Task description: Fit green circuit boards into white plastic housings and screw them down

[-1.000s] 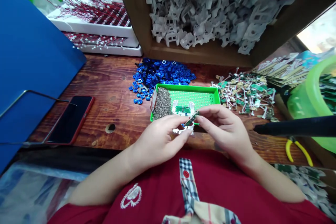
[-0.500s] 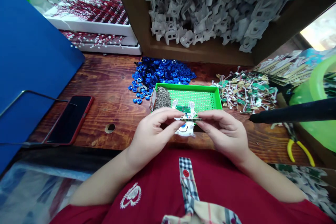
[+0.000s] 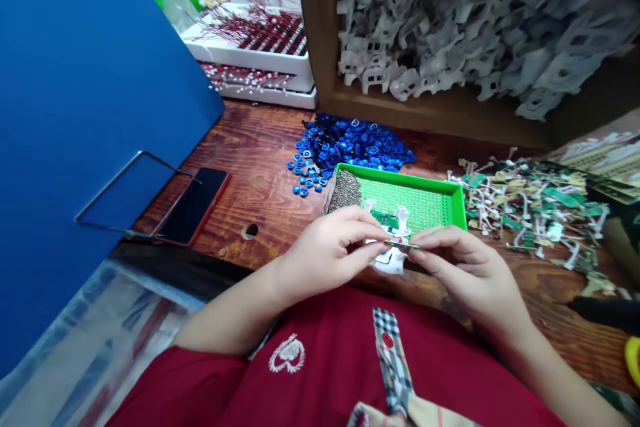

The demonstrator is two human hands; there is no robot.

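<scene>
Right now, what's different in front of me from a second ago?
The small circuit board, slanted a second ago, is now nearly level, edge-on, between the fingertips of your left hand and right hand. Your view swung left, shifting the scene rightward in the picture. Nothing was visibly picked up or let go. The green tray, phone and blue pieces stayed put.

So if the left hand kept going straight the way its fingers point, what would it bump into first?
Past the thin board it pinches, the left hand would probably meet the right hand first, at the board's other end; depth is hard to judge here.
</scene>
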